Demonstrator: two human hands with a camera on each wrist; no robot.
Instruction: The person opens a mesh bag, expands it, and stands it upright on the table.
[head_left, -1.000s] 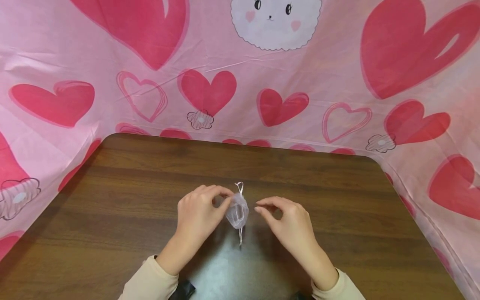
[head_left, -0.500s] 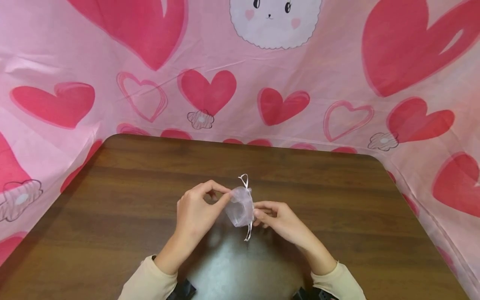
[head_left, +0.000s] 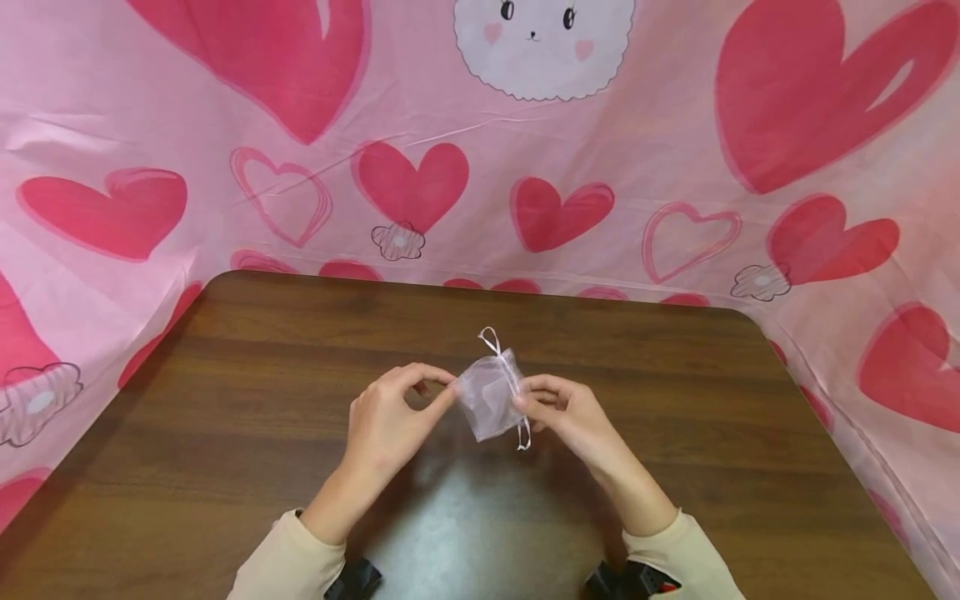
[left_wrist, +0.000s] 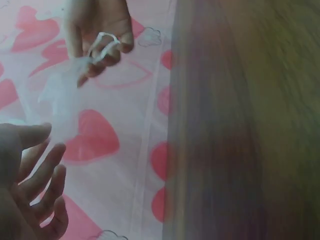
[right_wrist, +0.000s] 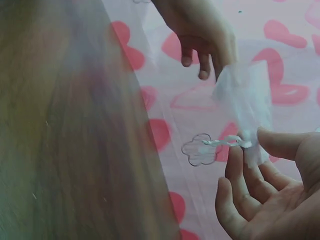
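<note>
Held up between both hands is a small sheer white drawstring pouch, its white ribbon loops sticking out at two ends of the gathered side. My left hand pinches the pouch's left corner with thumb and forefinger. On the other side, my right hand pinches the drawstring edge, thumb in front and fingers behind. In the right wrist view the sheer pouch spans the two hands, and a twisted ribbon hangs out by the right fingers. The left wrist view is dim, with the pouch faint.
A dark brown wooden table with rounded far corners lies under the hands. Pink cloth printed with red hearts surrounds its back and sides. Black wrist devices show at both cuffs.
My right hand, apart from the pouch a second ago, has come in and taken its drawstring edge. The pouch has turned and is spread flatter, slightly higher and further right.
</note>
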